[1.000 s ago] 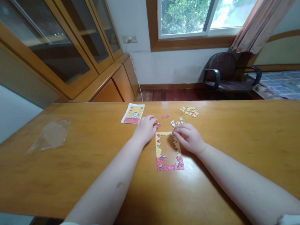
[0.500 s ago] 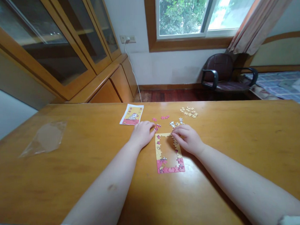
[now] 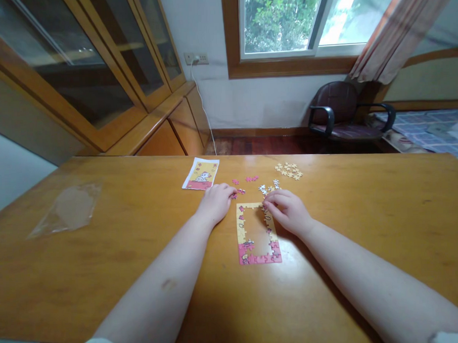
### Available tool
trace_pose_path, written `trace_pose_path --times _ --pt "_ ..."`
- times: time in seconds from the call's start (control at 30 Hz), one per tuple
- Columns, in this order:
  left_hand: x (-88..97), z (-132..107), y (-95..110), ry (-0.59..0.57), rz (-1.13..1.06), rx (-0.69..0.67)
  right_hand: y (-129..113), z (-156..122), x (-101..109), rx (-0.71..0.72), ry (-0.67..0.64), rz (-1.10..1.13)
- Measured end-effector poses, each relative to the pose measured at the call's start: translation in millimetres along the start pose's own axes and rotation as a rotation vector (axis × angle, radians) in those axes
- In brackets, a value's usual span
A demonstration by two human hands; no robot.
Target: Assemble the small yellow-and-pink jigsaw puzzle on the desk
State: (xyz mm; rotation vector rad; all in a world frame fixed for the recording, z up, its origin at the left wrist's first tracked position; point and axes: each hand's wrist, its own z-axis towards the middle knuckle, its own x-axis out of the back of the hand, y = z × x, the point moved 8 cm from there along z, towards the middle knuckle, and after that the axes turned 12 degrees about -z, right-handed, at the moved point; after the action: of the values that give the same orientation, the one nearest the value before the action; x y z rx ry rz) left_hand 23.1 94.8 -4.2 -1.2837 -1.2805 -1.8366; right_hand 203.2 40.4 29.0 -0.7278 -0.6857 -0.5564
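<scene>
A jigsaw puzzle frame (image 3: 260, 259) lies on the table, yellow above and pink below, with its inside mostly bare wood. Beyond its top left corner, my left hand (image 3: 216, 202) has its fingertips closed on a small pink puzzle piece (image 3: 233, 196). Another patterned piece (image 3: 241, 191) lies just right of those fingers. My right hand (image 3: 288, 210) is pinched over the frame's top right corner; whatever its fingertips hold is hidden. Close beyond it sits a group of white patterned pieces (image 3: 263, 189).
Yellow pieces (image 3: 288, 171) are heaped at the far right, and pink pieces (image 3: 252, 179) lie near the middle. A picture card (image 3: 201, 173) of a white animal is behind my left hand. On the left rests a clear plastic bag (image 3: 69, 209). A chair (image 3: 336, 108) stands beyond the table.
The small pink piece at my left fingertips has come apart from its neighbour and shifted slightly left and nearer. My right hand has barely moved.
</scene>
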Motion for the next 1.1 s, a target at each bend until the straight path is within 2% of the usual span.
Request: trace_pose_path --times 0.27,0.67,0.8,0.97,1.1 --pt "3.8 0 -3 0.037 -0.055 0.06 -1 1 0 -0.004 -0.003 0.028" --pt "-3.9 4 -9 0.053 -0.592 0.066 0 1 -6 -0.002 -0.062 -0.004" --pt "-13.8 1 5 -0.018 -0.818 0.029 -2 1 -7 0.001 -0.06 -0.069" --pt "-23.2 -6 31 -0.151 -0.937 -0.094 -11 -1 -13 0.101 -0.098 -0.05" --pt "-22.1 -7 37 -0.138 -0.945 -0.121 -15 -2 -16 0.178 -0.094 -0.004"
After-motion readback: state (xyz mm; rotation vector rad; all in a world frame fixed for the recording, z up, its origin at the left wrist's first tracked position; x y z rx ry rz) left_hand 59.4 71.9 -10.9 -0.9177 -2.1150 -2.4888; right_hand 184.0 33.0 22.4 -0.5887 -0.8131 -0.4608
